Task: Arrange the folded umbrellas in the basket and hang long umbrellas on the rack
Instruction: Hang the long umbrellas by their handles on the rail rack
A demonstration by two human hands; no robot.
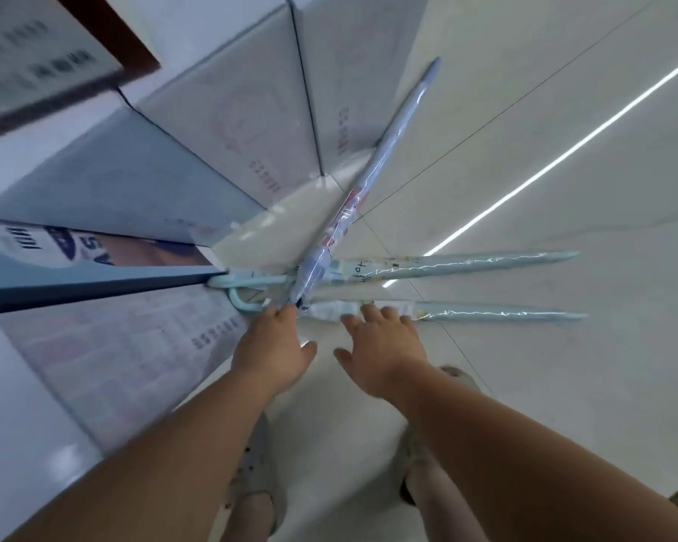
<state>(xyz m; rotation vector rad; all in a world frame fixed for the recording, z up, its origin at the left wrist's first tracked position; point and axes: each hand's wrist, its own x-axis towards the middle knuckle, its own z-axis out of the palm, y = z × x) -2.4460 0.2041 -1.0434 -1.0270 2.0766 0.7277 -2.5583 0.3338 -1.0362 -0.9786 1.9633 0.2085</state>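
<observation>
All three long umbrellas read to me as cloth sealed in clear, crinkly plastic sleeves [353, 213] that throw sharp white glints: the pale blue umbrella [400, 127], the upper mint umbrella [466, 265] and the lower mint umbrella [498, 311]. The mint pair's hooked handles [247, 282] look like smooth, slightly shiny moulded plastic. The floor [564, 72] is polished tile, glossy enough that I see a bright light strip [564, 150] mirrored in it. The wall panels [231, 111] look flat and matt with faded print; blur hides any finer texture. The grey clogs [251, 455] seem soft, matt, perforated foam.
</observation>
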